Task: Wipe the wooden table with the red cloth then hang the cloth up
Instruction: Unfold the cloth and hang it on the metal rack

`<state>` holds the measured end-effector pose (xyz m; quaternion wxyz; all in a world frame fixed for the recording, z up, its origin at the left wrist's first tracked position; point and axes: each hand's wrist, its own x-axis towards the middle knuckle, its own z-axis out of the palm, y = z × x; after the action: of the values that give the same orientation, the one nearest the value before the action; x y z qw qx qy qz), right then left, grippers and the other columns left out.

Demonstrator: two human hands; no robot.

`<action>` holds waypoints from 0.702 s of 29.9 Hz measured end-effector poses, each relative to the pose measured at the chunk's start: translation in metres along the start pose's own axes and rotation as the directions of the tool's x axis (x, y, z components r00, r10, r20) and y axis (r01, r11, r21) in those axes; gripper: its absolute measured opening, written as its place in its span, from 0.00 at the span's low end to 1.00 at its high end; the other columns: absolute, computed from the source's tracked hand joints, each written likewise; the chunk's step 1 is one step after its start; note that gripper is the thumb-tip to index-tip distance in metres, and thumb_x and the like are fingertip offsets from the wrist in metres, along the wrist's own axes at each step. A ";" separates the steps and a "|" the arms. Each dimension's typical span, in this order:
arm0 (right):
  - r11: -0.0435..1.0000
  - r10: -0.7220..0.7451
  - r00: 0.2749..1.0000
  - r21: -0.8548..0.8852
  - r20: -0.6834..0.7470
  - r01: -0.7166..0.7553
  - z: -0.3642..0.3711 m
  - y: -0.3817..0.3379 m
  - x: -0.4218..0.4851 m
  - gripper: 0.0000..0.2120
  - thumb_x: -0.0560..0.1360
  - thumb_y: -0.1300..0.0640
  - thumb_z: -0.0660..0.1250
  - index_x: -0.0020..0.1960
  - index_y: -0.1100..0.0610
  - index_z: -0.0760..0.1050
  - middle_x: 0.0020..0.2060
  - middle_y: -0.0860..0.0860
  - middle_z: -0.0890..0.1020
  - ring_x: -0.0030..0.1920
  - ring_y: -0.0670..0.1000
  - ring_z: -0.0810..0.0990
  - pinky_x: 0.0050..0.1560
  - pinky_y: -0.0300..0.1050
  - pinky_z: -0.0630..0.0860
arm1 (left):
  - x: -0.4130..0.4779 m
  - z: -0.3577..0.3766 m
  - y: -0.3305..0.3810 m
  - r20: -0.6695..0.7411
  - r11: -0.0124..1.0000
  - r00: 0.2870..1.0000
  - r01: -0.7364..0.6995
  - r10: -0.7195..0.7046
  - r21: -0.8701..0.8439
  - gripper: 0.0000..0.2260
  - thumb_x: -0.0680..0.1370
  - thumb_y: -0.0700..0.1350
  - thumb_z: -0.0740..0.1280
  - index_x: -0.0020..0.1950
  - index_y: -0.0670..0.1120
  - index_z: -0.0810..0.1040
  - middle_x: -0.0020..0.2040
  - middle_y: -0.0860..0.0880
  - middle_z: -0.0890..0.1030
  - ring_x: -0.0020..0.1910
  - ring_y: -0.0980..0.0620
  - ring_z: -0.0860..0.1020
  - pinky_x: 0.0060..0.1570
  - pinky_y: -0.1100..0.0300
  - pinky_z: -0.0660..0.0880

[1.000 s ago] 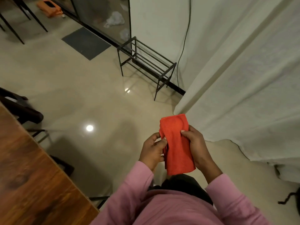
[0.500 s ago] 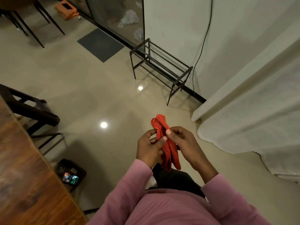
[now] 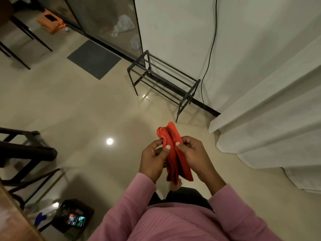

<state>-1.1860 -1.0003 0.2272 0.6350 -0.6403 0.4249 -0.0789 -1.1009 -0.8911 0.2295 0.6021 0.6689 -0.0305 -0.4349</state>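
The cloth (image 3: 173, 153) is red, folded into a long narrow bundle, and held upright in the air in front of the person's chest, above the floor (image 3: 104, 110). It is well away from the tabletop (image 3: 10, 216), of which only a corner shows at the lower left.

Both hands hold it. The left hand (image 3: 152, 160) pinches the left fold between thumb and curled fingers. The right hand (image 3: 194, 153) pinches the right fold the same way, so each grip is closed on cloth. The top folds bulge loose above the thumbs, and the lower end hangs free.

Ahead, a low black rack (image 3: 163, 80) stands against the wall, with a cable (image 3: 208, 58) running down beside it. A white curtain (image 3: 269, 119) hangs to the right and a dark chair (image 3: 26, 153) stands to the left.

The likely risk is the bundle coming apart. Both grips are light fingertip pinches on separate layers, so if one lets go, the folds may open or the cloth may drop to the floor. If the rack is the hanging place, its thin rails give little hold. A thick folded cloth laid unevenly could slide off.
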 end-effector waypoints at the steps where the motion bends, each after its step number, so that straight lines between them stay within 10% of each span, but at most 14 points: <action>1: 1.000 0.005 1.000 0.001 -0.011 -0.005 0.003 -0.004 0.007 0.07 0.78 0.54 0.64 0.46 0.52 0.81 0.39 0.48 0.84 0.40 0.47 0.83 0.43 0.44 0.79 | 0.008 -0.002 0.005 -0.001 1.000 1.000 0.004 -0.004 0.001 0.09 0.79 0.41 0.66 0.58 0.49 0.79 0.44 0.45 0.86 0.43 0.47 0.85 0.39 0.57 0.81; 21: 0.995 0.041 0.950 0.099 -0.308 -0.011 0.167 -0.121 0.161 0.07 0.77 0.55 0.64 0.47 0.52 0.81 0.39 0.49 0.85 0.40 0.48 0.83 0.47 0.51 0.81 | 0.204 -0.148 0.148 0.174 0.989 0.984 0.004 -0.030 0.145 0.13 0.78 0.38 0.65 0.54 0.55 0.69 0.40 0.44 0.84 0.37 0.45 0.84 0.36 0.49 0.81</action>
<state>-0.9246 -1.0000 0.2325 0.5917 -0.5829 0.5233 -0.1903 -0.8110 -0.9314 0.2265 0.5436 0.6699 -0.1088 -0.4938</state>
